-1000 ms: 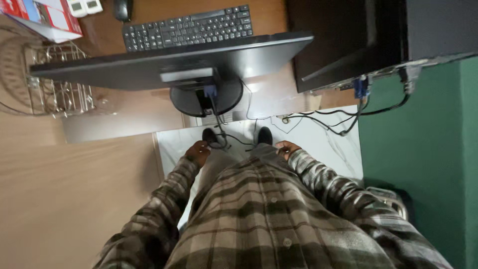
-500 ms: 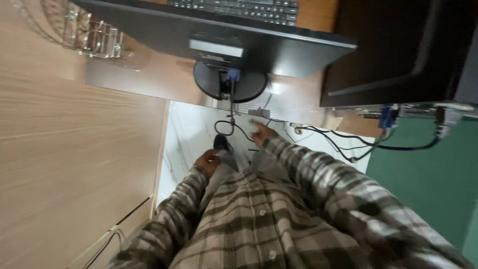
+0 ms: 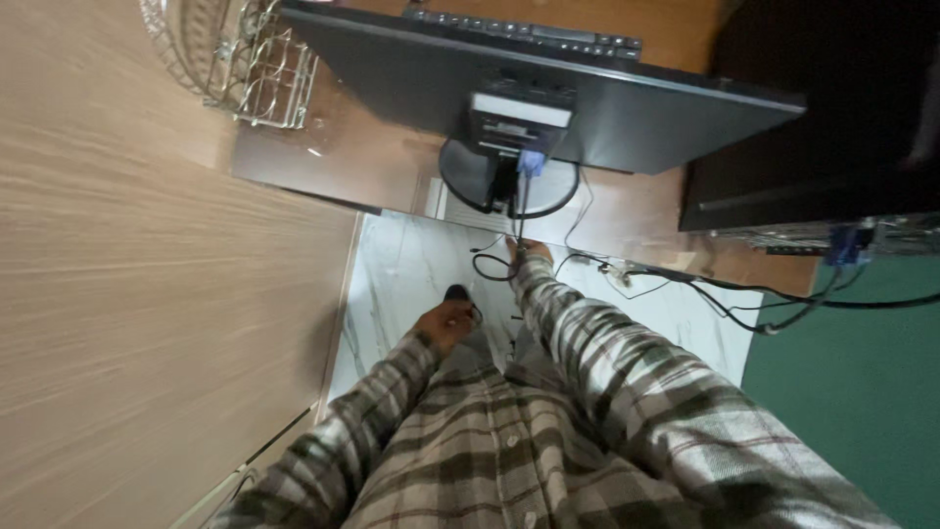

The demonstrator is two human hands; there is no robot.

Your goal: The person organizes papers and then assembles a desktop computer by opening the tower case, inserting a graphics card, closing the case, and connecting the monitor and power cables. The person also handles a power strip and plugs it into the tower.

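I look down behind a black monitor (image 3: 627, 108) on a round stand (image 3: 460, 186). A blue connector (image 3: 530, 162) is plugged into its back, and a black cable (image 3: 516, 211) hangs from there. My right hand (image 3: 531, 251) reaches up to this cable just below the desk edge and closes around it; a loop of the cable curls to its left. My left hand (image 3: 446, 321) is lower, fingers curled, by my dark shoe (image 3: 456, 292). Whether it holds anything is too small to tell. Both sleeves are plaid.
A wire basket (image 3: 255, 69) and a black keyboard (image 3: 548, 27) sit on the wooden desk (image 3: 323, 162). A second dark unit (image 3: 822, 127) stands at the right, with cables (image 3: 744, 294) trailing over the white marble floor (image 3: 401, 264). A wooden panel (image 3: 147, 313) is left, a green surface (image 3: 852, 392) right.
The view has swung and moved closer. My right hand has gone up along the hanging cable toward the monitor stand. My left hand stays low by my shoe.
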